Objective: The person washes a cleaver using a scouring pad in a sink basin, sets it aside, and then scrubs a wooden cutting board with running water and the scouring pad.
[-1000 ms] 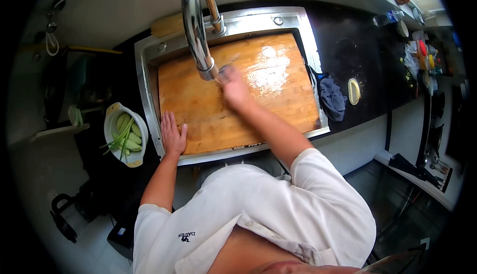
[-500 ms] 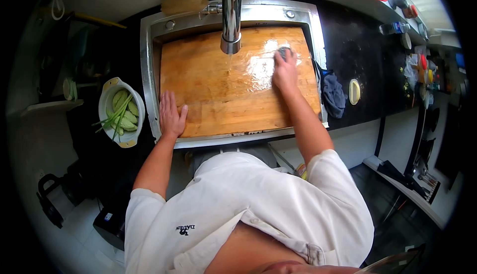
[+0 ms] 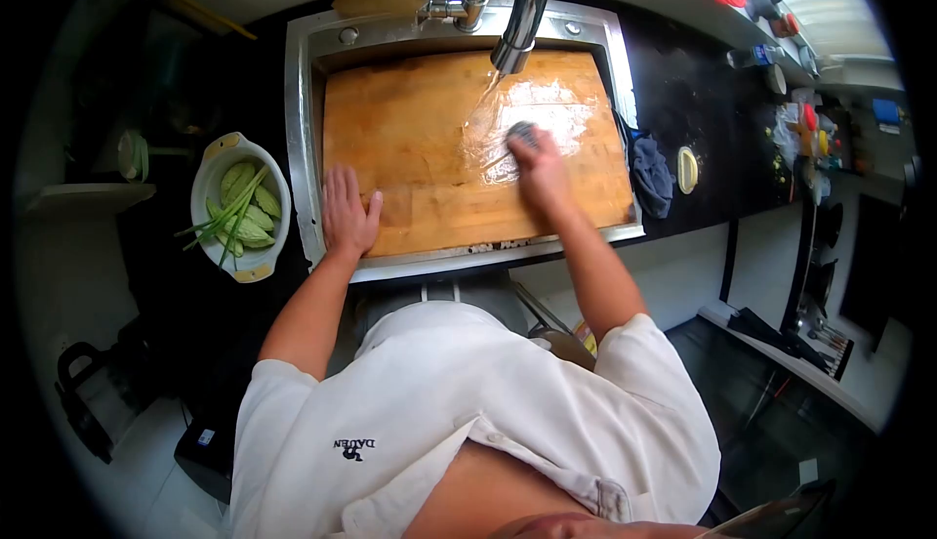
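Observation:
A large wooden board point(image 3: 410, 148) lies over the steel sink point(image 3: 305, 148). My left hand point(image 3: 349, 215) rests flat on the board's lower left corner, fingers spread and holding nothing. Blurred by motion, my right hand point(image 3: 543, 176) grips a small dark grey scrubber point(image 3: 523, 135) against the wet, shiny part of the board. Just above it hangs the chrome faucet point(image 3: 528, 17), with a thin stream of water point(image 3: 488, 90) falling onto the wood.
Left of the sink stands a white bowl point(image 3: 206, 180) of green gourds and long green stalks. Right of it lie a dark cloth point(image 3: 652, 178) and an oval yellowish item point(image 3: 687, 170). Bottles and jars line the shelf and counter at the right.
My right hand moved right across the board with the scrubber, then back left and toward me. The faucet appears further right in view. My left hand stays at the board's corner.

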The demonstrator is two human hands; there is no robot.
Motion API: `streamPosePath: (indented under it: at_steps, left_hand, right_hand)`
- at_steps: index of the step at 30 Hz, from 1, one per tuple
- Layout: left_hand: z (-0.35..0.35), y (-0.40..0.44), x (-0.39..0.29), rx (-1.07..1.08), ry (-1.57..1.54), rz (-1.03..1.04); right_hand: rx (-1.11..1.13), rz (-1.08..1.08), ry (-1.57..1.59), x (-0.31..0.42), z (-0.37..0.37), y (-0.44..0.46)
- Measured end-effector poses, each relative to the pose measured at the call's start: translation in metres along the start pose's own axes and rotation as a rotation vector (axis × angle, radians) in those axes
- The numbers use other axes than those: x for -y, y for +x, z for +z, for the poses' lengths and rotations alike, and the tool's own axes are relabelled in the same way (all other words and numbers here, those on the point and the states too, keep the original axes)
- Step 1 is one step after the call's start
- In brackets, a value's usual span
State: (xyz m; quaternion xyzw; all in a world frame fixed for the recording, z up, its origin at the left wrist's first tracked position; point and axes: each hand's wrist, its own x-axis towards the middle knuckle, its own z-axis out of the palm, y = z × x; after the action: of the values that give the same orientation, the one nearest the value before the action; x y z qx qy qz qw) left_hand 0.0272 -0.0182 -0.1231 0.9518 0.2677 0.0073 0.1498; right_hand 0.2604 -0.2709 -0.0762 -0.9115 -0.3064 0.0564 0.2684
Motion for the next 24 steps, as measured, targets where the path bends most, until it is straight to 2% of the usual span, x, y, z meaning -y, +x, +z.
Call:
streamPosePath:
  at_steps: [1, 3, 4, 6, 8, 9, 10, 12, 14, 15, 16, 17, 19, 22, 24]
  left_hand:
    - [0.000, 0.001, 0.001, 0.007, 0.001, -0.005]
    - [0.000, 0.005, 0.001, 0.008, 0.009, -0.006]
    - [0.000, 0.004, 0.000, 0.009, 0.015, -0.008]
    - [0.001, 0.002, 0.002, 0.018, 0.027, -0.007]
    - [0.005, 0.003, 0.003, 0.017, 0.030, -0.012]
    - [0.007, 0.003, 0.003, 0.028, 0.031, -0.012]
    - [0.006, 0.003, 0.004, 0.041, 0.033, -0.014]
    - [0.005, 0.003, 0.005, 0.056, 0.033, -0.011]
    - [0.005, 0.003, 0.005, 0.054, 0.045, -0.007]
    - [0.005, 0.003, 0.005, 0.052, 0.048, -0.010]
    - [0.006, 0.001, 0.005, 0.051, 0.047, -0.007]
    - [0.006, 0.002, 0.005, 0.046, 0.047, -0.004]
    - [0.005, 0.002, 0.006, 0.044, 0.044, -0.002]
    - [0.003, 0.000, 0.003, 0.058, 0.039, -0.022]
    - [0.001, 0.004, 0.001, 0.078, 0.046, -0.035]
  right_hand:
    - [-0.059, 0.132, -0.032, -0.005, -0.014, 0.010]
    - [-0.150, 0.108, -0.245, -0.055, 0.005, 0.030]
    - [-0.161, 0.153, -0.336, -0.055, 0.025, 0.031]
    - [-0.167, 0.600, 0.908, 0.015, 0.047, 0.027]
    - [0.030, 0.072, 0.232, 0.063, 0.083, -0.008]
    - [-0.007, -0.183, -0.054, 0.086, 0.101, -0.025]
    - [0.067, -0.238, -0.068, 0.116, 0.093, -0.037]
    - [0.101, -0.207, -0.055, 0.113, 0.089, -0.052]
    - [0.079, -0.140, 0.080, 0.066, 0.077, -0.060]
    - [0.028, -0.068, -0.060, 0.051, 0.049, -0.060]
    - [0.031, 0.098, -0.176, 0.041, 0.019, -0.060]
    - [-0.061, 0.083, -0.194, -0.010, 0.014, -0.057]
    - [-0.163, 0.165, -0.392, -0.060, -0.018, -0.047]
    - [-0.111, 0.249, -0.361, -0.045, -0.022, -0.024]
    - [-0.058, 0.091, -0.163, 0.006, 0.014, -0.030]
